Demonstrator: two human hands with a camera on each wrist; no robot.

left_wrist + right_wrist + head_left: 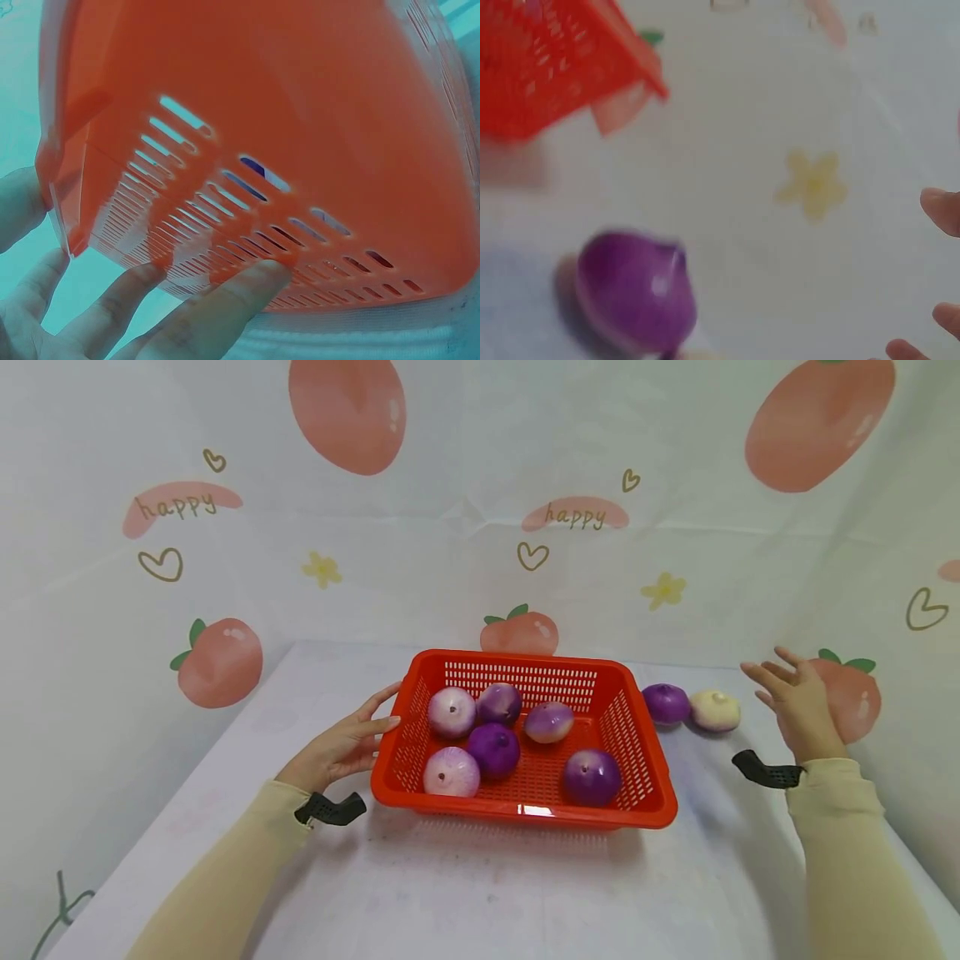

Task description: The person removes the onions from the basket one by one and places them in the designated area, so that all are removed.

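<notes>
A red plastic basket [522,814] with slotted walls holds several purple and whitish onions, among them a dark purple onion [493,751] and a pale onion [452,772]. At its left side is my left hand [337,745]. In the left wrist view its fingers are spread along the slotted basket wall [247,90], fairly straight, with fingertips touching it. My right hand [804,708] is raised to the right, fingers apart, holding nothing. Nearest to it lies a cream-coloured onion [714,711], beside a purple onion [665,704], which the right wrist view shows too.
The basket stands on a white-covered table [480,893]. Behind it hangs a white cloth [420,585] printed with fruit, hearts and flowers. A thin green cord [63,910] is at the lower left.
</notes>
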